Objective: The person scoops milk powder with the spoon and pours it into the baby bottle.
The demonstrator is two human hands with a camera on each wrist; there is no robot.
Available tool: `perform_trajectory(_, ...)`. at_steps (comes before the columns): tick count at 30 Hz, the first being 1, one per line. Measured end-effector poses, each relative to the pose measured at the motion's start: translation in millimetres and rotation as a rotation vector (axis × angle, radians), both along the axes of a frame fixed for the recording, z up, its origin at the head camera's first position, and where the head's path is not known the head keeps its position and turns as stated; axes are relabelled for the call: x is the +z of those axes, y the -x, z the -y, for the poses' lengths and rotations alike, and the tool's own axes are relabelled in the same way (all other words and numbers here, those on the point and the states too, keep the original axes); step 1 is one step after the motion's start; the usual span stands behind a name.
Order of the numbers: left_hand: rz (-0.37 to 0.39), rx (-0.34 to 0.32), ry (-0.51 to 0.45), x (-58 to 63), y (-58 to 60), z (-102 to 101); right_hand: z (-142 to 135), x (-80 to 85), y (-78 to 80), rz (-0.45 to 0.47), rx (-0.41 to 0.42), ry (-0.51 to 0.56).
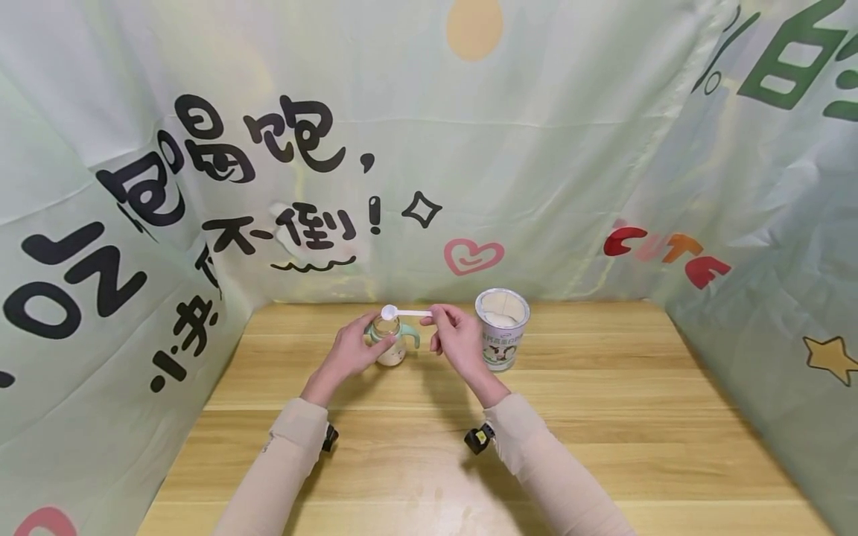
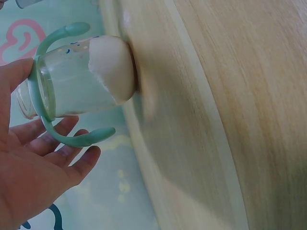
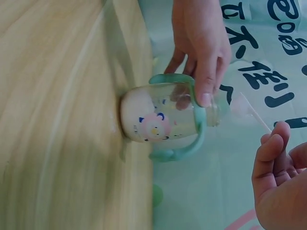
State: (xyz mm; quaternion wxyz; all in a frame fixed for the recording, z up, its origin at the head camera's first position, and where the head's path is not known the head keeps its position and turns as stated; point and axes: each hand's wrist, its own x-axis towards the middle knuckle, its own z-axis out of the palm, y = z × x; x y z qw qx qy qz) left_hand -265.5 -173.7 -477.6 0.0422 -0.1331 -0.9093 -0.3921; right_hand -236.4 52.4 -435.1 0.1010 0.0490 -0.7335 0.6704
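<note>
A clear baby bottle point(image 1: 394, 356) with green side handles stands upright on the wooden table, pale powder heaped in its lower part. My left hand point(image 1: 351, 348) grips it at the neck, thumb on the green ring point(image 2: 34, 91) and fingers on the far side. A bear-like print shows on the bottle point(image 3: 156, 125) in the right wrist view. My right hand point(image 1: 459, 341) pinches the handle end of a white measuring scoop point(image 1: 410, 313). The scoop's bowl is just above the bottle's open mouth; whether it holds powder is unclear.
An open tin point(image 1: 501, 350) of pale powder, with cows on its label, stands right of my right hand. Printed cloth point(image 1: 556, 186) surrounds the table point(image 1: 590, 417) at the back and both sides.
</note>
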Motion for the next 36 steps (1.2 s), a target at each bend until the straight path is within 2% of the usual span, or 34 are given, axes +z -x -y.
perform_trajectory(10, -0.024, -0.004, 0.014, -1.5, 0.7, 0.8, -18.9, 17.8, 0.4, -0.031, -0.027, 0.017)
perform_trajectory(21, -0.003, 0.005, 0.021, -2.4, 2.2, 1.1, -51.9, 32.2, 4.6, -0.052, -0.087, 0.044)
perform_trajectory(36, 0.022, 0.000, 0.012, -1.6, 0.8, 0.2, -101.9, 48.3, 6.1, 0.030, -0.164, 0.034)
